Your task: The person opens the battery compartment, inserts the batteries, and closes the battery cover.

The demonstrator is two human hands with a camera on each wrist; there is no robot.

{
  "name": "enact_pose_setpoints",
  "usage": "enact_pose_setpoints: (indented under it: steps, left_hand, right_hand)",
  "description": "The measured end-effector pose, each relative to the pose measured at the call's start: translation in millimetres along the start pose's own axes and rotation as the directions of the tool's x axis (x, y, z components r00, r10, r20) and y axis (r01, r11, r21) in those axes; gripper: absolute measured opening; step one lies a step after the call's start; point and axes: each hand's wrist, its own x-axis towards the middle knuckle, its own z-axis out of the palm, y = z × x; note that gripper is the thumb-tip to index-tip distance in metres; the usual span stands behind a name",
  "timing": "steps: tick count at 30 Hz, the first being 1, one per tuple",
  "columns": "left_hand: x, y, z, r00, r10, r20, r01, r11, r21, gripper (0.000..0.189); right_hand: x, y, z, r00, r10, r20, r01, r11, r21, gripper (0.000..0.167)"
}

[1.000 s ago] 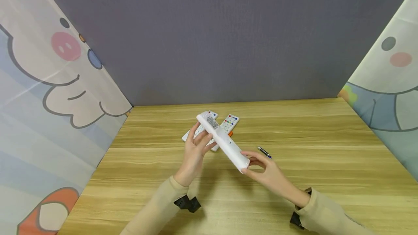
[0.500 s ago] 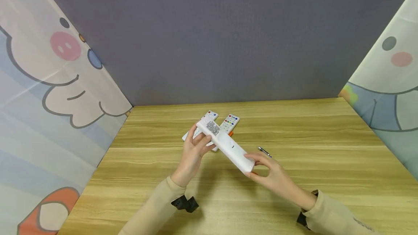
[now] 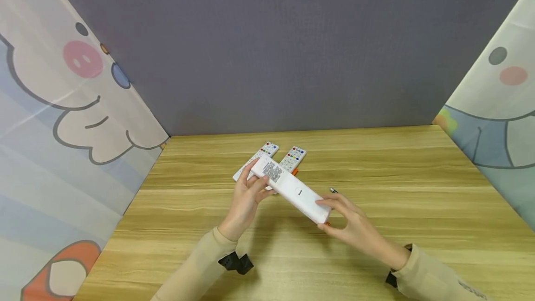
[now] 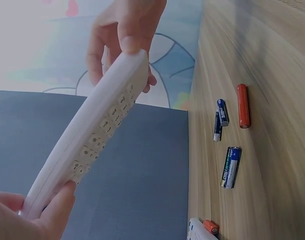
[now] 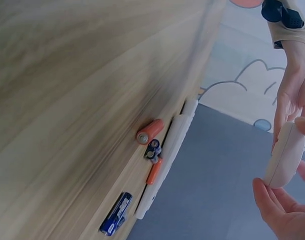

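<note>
A white remote control (image 3: 298,193) is held above the table between both hands, its back with a grey printed label turned up toward the head view. My left hand (image 3: 242,199) grips its far left end, thumb on one edge and fingers on the other. At the near right end, my right hand (image 3: 355,222) pinches it between thumb and fingers. The left wrist view shows the remote's underside with rows of buttons (image 4: 107,122). In the right wrist view the remote (image 5: 285,157) is seen end-on, with my right fingers around it.
Two more white remotes, one left (image 3: 267,150) and one right (image 3: 293,156), lie button side up behind the held one. Loose batteries lie on the wooden table (image 3: 200,212): orange ones (image 4: 243,106) and blue ones (image 4: 231,167). A grey panel (image 3: 292,59) stands behind.
The held remote has rolled so its back faces up more fully, and its near end has shifted right. My right hand moved right with it, covering most of the battery behind.
</note>
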Motion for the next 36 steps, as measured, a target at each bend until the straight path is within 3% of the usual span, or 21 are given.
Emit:
enact_pose_setpoints:
  steps: [17,25,36]
  left_hand:
    - [-1.8,-2.9,-3.7,0.999,-0.021,-0.044,0.021,1.0,-0.009,0.051]
    - [-2.0,-3.7,-4.2,0.997,-0.029,-0.069,0.028,1.0,-0.015,0.049]
    - [-3.2,-6.6,-3.3,0.997,-0.036,-0.062,0.036,0.999,-0.004,0.049]
  right_hand:
    - [3.8,5.4,-0.9,0.992,-0.122,0.026,0.124,0.987,-0.101,0.046]
    - [11.5,-0.2,0.2,0.99,-0.131,0.06,0.137,0.982,-0.129,0.041]
    - [22.4,-1.8,8.0,0.989,-0.118,0.086,0.125,0.989,-0.078,0.056]
